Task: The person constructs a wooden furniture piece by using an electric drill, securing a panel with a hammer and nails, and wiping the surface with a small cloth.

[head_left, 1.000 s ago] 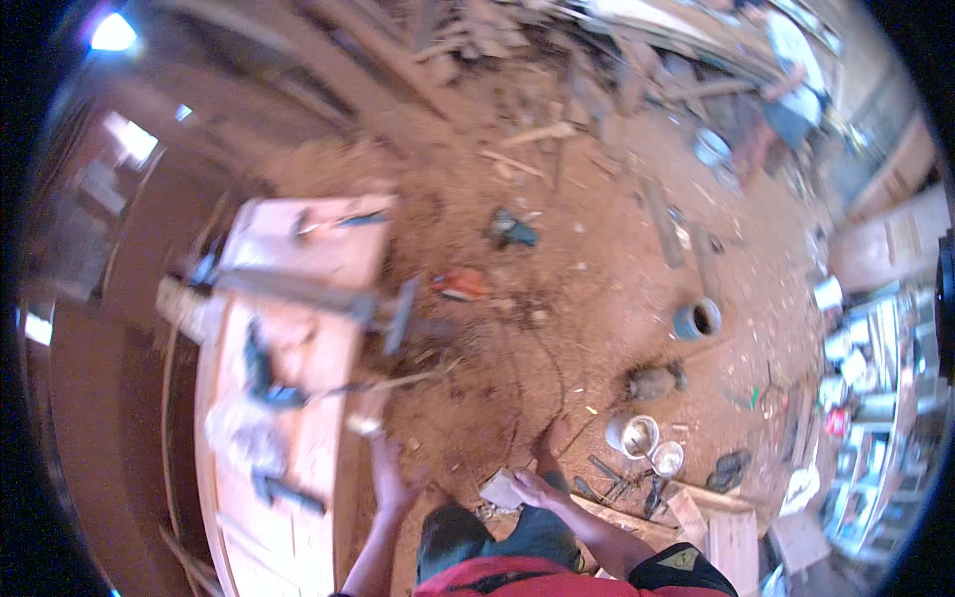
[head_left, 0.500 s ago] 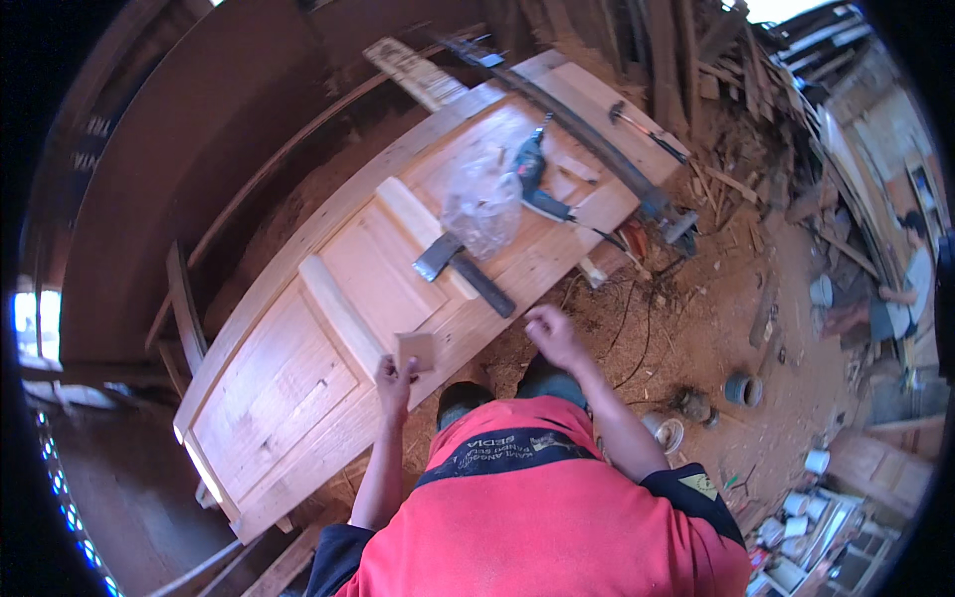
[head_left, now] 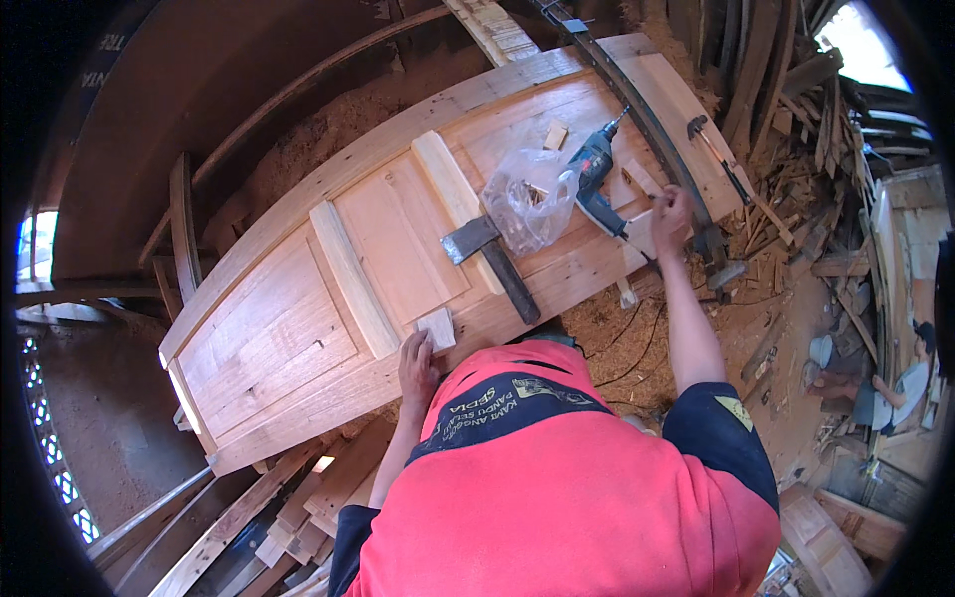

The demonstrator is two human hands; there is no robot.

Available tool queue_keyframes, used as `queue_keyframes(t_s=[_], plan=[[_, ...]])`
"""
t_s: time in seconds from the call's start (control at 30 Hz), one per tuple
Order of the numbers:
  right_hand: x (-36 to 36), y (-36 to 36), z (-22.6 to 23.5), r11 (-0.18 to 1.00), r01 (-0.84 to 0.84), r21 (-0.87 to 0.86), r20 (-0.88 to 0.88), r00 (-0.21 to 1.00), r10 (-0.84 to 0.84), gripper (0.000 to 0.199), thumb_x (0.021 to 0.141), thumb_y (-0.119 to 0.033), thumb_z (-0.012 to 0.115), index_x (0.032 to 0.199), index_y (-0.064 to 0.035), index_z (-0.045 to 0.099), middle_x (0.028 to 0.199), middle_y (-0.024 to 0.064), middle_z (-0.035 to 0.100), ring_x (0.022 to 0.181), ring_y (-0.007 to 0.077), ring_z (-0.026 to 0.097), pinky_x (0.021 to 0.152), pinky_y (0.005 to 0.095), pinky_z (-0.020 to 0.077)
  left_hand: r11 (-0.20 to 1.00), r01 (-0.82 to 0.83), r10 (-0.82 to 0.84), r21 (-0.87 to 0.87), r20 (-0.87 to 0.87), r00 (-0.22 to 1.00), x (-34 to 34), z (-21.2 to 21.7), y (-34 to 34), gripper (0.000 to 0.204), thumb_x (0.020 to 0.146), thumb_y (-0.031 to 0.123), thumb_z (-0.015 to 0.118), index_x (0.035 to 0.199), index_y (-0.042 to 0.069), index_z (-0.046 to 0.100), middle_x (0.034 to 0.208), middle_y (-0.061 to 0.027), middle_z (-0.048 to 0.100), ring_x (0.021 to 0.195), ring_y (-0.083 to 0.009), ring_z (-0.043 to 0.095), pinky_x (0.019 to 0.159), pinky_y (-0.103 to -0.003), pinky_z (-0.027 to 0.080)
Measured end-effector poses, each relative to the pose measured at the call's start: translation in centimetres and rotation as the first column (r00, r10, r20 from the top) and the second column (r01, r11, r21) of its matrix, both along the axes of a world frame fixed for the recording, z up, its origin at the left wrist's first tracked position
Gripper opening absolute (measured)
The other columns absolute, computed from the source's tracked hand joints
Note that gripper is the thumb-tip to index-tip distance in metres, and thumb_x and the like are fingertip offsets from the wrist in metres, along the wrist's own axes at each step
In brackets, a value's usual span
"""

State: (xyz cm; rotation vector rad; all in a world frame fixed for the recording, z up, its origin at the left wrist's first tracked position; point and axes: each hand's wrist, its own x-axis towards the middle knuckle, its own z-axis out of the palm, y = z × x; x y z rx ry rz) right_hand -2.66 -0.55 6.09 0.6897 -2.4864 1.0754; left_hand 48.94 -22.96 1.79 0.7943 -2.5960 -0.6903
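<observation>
A wooden panel door [head_left: 293, 313] lies flat in front of me. At its near edge my left hand [head_left: 418, 366] grips a small pale square piece [head_left: 437, 327]; whether it is wood or sandpaper I cannot tell. My right hand [head_left: 671, 221] reaches over the door's right part, fingers curled, beside a flat pale wood piece [head_left: 640, 235] and the long bar clamp [head_left: 652, 124]. What its fingers hold, if anything, is hidden. Left of that hand lies a blue-green power drill [head_left: 594, 179], next to a clear plastic bag [head_left: 527, 204]. A dark-handled hatchet [head_left: 492, 261] rests nearer to me.
Two raised wood strips [head_left: 348, 274] cross the door. A hammer [head_left: 718, 157] lies at its right end. Scrap wood [head_left: 766, 199] and sawdust lie beyond. Cut boards [head_left: 308, 507] lean at lower left. Another person [head_left: 900, 383] sits at far right.
My right hand has moved forward and right, from the door's near edge to beside the clamp. My left hand keeps the square piece, now lower against the door. The view has shifted.
</observation>
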Motion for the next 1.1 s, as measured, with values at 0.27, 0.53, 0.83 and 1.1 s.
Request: queue_keyframes(t_s=[0.27,0.53,0.83,1.1], plan=[[-12.9,-0.5,-1.9,0.94,0.232,0.25,-0.019,0.972,-0.235,0.041,0.086,-0.024,0.062,0.12,-0.0026,0.056,0.12,0.0206,0.058,0.112,0.0407,0.055,0.094,0.0515,0.0453,0.949,-0.077,0.037,0.306,0.133,0.99,-2.7,1.8,0.3,0.04,0.074,0.006,0.078,0.107,0.003,0.055,0.144,-0.0217,0.045,0.137,-0.0437,0.041,0.11,-0.047,0.042],[-25.9,5.8,-5.3,0.583,0.296,0.757,0.047,0.864,-0.501,0.06,0.094,-0.037,0.058,0.144,-0.0085,0.041,0.145,0.0179,0.046,0.134,0.0395,0.043,0.104,0.0589,0.0392,0.876,-0.271,0.113,0.399,0.377,0.92,-5.5,4.3,0.3,0.053,0.075,0.003,0.078,0.122,0.004,0.053,0.154,-0.0147,0.038,0.141,-0.0393,0.038,0.113,-0.045,0.04],[-30.0,7.6,-1.5,0.5,0.037,0.865,0.215,0.874,-0.436,0.048,0.096,-0.035,0.054,0.137,-0.0117,0.048,0.135,0.0184,0.055,0.123,0.0386,0.054,0.099,0.0541,0.0448,0.98,-0.13,0.039,0.15,0.497,0.867,-5.9,5.2,-0.2,0.072,0.074,0.013,0.081,0.138,0.008,0.05,0.153,-0.0132,0.04,0.142,-0.0357,0.036,0.118,-0.044,0.035],[-16.6,6.9,3.6,0.896,-0.044,0.443,0.345,0.93,-0.125,0.033,0.094,-0.027,0.058,0.116,-0.0031,0.059,0.104,0.0251,0.066,0.1,0.0447,0.063,0.082,0.0501,0.0485,0.98,0.018,-0.102,0.199,0.416,0.904,-4.0,5.4,-2.4,0.079,0.072,0.025,0.082,0.142,0.011,0.048,0.152,-0.0129,0.042,0.14,-0.0361,0.039,0.117,-0.045,0.035]])
